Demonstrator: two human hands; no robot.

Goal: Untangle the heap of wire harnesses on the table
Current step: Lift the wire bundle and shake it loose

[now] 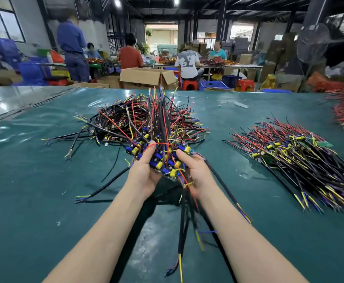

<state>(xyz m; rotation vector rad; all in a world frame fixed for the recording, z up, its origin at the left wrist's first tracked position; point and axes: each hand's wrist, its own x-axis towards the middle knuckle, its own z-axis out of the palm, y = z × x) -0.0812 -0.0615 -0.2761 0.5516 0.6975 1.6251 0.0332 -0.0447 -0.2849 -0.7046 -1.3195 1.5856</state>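
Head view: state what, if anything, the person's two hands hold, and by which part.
Both the left hand and the right hand grip one bundle of wire harnesses, clasped around its cluster of circuit boards; wires fan upward, black cables hang below.

Bright overhead light, blurred bowed edges

I hold a bundle of wire harnesses (163, 160) between my left hand (144, 172) and my right hand (195, 172), fingers curled round its blue and yellow parts, above the green surface (44, 180). Its wires stick up and away from me, and black cables hang down between my forearms. Just beyond lies the tangled heap (130, 121). To the right, well apart, lies a sorted pile (302, 158) with wires laid side by side.
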